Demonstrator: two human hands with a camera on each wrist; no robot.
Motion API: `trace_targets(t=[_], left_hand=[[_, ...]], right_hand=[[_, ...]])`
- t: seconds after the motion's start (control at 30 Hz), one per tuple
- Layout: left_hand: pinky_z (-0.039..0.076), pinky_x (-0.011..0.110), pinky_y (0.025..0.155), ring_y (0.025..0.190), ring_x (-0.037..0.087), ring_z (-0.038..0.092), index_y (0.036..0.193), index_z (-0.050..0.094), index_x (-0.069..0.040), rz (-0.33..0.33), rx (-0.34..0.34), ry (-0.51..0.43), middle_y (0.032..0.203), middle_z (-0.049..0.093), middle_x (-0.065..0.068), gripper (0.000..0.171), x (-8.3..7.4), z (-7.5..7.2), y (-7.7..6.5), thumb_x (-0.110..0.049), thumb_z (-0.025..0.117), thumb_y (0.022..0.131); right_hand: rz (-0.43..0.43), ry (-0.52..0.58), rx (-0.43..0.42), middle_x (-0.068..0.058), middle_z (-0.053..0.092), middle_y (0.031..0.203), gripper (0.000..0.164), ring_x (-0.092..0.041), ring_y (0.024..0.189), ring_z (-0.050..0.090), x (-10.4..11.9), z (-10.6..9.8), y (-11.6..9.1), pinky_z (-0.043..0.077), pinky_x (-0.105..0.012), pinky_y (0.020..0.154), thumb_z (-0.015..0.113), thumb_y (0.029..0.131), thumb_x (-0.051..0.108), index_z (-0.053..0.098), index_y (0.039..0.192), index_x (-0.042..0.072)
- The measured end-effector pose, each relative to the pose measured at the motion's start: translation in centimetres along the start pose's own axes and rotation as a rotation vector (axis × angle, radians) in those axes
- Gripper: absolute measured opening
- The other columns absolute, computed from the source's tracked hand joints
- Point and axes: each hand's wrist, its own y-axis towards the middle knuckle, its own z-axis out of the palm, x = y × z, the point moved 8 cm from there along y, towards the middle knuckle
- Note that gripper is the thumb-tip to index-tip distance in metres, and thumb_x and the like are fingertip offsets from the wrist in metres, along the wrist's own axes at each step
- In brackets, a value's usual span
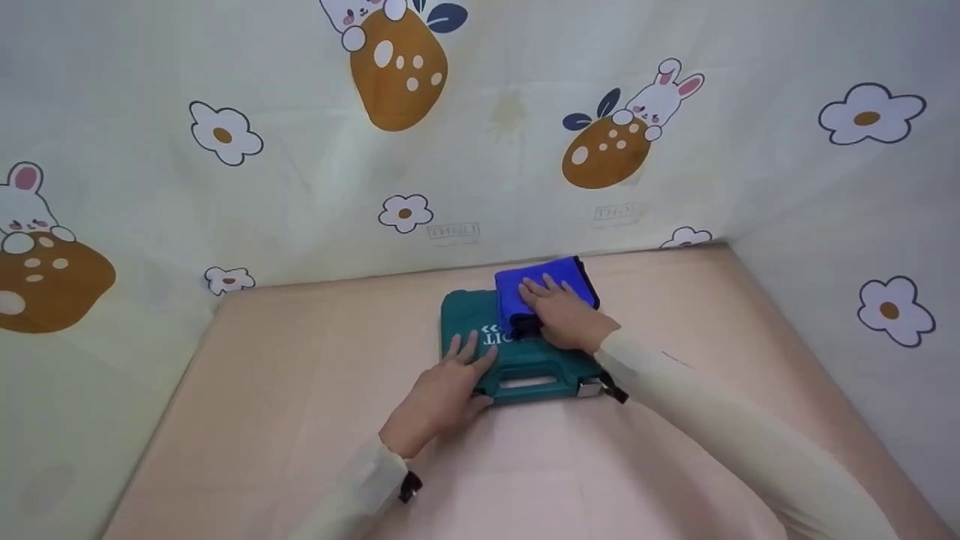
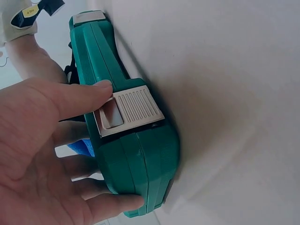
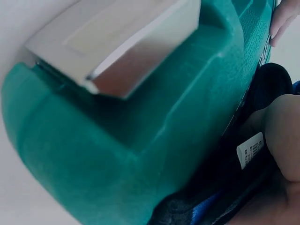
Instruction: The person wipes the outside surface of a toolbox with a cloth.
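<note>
A green hard plastic carrying case (image 1: 469, 311) lies flat, its handle (image 1: 529, 371) towards me and white lettering on its lid. On the lid's right half rests a folded blue cloth (image 1: 574, 277) with black edging. My right hand (image 1: 566, 315) presses on the cloth, its fingers stretched out over the fabric. At the case's left front corner, my left hand (image 1: 442, 390) spreads its fingers over the lid. Its thumb touches the edge of a metal latch (image 2: 136, 105) on the front side. Another metal latch (image 3: 136, 61) and the cloth's white label (image 3: 250, 150) show in the right wrist view.
The case stands on a pale pink table surface (image 1: 300, 420). Behind it and at both sides hang light sheets (image 1: 510, 172) printed with flowers and rabbits. The table's back edge runs just beyond the cloth.
</note>
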Motion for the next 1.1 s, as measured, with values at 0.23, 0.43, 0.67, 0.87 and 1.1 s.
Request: trace_targets(t=[0.23, 0.43, 0.67, 0.87, 1.1], left_hand=[[0.042, 0.058, 0.102, 0.147, 0.046, 0.018, 0.157, 0.041, -0.013, 0.006, -0.004, -0.017, 0.164, 0.022, 0.019, 0.07, 0.1, 0.3, -0.2, -0.029, 0.073, 0.097], [0.043, 0.059, 0.101, 0.147, 0.046, 0.018, 0.157, 0.042, -0.012, 0.008, -0.005, -0.017, 0.163, 0.024, 0.017, 0.068, 0.2, 0.3, -0.3, -0.029, 0.072, 0.098], [0.041, 0.057, 0.103, 0.147, 0.046, 0.02, 0.156, 0.042, -0.012, 0.031, -0.029, -0.01, 0.162, 0.027, 0.019, 0.069, 0.0, 0.1, -0.3, -0.031, 0.072, 0.097], [0.04, 0.056, 0.105, 0.145, 0.046, 0.025, 0.152, 0.048, -0.008, 0.041, -0.059, -0.065, 0.158, 0.035, 0.022, 0.068, 0.4, -0.2, -0.3, -0.03, 0.076, 0.094], [0.039, 0.057, 0.106, 0.144, 0.047, 0.028, 0.151, 0.05, -0.007, 0.067, -0.073, -0.067, 0.155, 0.04, 0.022, 0.067, 0.5, -0.4, -0.3, -0.031, 0.076, 0.094]], right_hand=[[-0.016, -0.01, -0.008, -0.013, 0.02, 0.166, 0.065, -0.04, 0.151, 0.009, 1.1, 0.4, 0.5, 0.012, -0.057, 0.117, 0.055, 0.103, 0.005, 0.025, 0.16, 0.003], [-0.05, -0.018, 0.001, -0.014, 0.021, 0.165, 0.063, -0.04, 0.15, 0.011, 3.0, 0.4, 1.5, 0.014, -0.057, 0.117, 0.055, 0.103, 0.006, 0.026, 0.16, 0.002], [-0.034, -0.015, 0.029, -0.011, 0.022, 0.165, 0.063, -0.037, 0.151, 0.01, 4.3, 0.3, 2.4, 0.014, -0.054, 0.118, 0.055, 0.103, 0.006, 0.028, 0.16, 0.006], [-0.042, 0.004, 0.044, -0.008, 0.022, 0.166, 0.062, -0.035, 0.152, 0.009, 5.4, 0.6, 3.2, 0.012, -0.053, 0.118, 0.053, 0.104, 0.006, 0.028, 0.161, 0.009], [-0.041, 0.025, 0.077, -0.005, 0.02, 0.166, 0.062, -0.032, 0.152, 0.009, 6.4, 0.6, 4.0, 0.009, -0.051, 0.119, 0.051, 0.105, 0.006, 0.027, 0.162, 0.012]])
